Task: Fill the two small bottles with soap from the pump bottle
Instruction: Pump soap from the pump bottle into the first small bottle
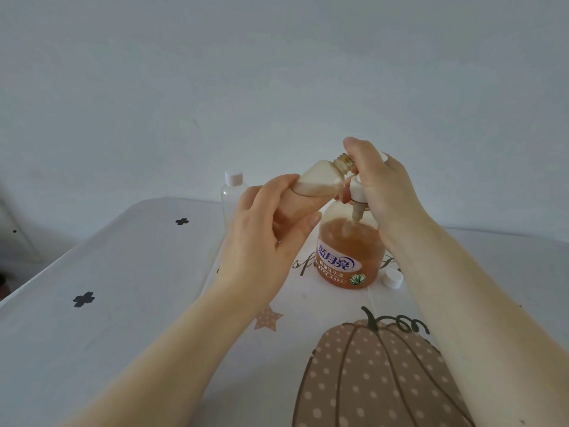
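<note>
My forearms reach in from the near edge over the pumpkin print (pixel 381 374) on the cloth covering the bench (pixel 123 288). My left hand (pixel 264 229) is wrapped around the lower body of a small bottle (pixel 320 180), fingers and thumb closed on it, holding it tilted so its uncapped threaded neck points up and to the right, toward my right hand (pixel 381 192). The upper part of that bottle looks filled with pale, cloudy soap.

My right hand sits on top of the pump bottle (pixel 349 254), fingers curled over the white pump head (pixel 357 188); the neck of the small bottle is right at the nozzle, against my right fingers. Whether the nozzle is actually inside the neck I cannot tell. The pump bottle stands upright on the bench directly under my right hand, with orange soap in its lower part and a blue-and-white label facing me.

Beyond my left hand, partly hidden behind it, the second small bottle (pixel 231 195) stands upright, clear, with its white cap on. Just below my right wrist, beside the pump bottle's base, a loose white cap (pixel 392 278) lies on the cloth.
</note>
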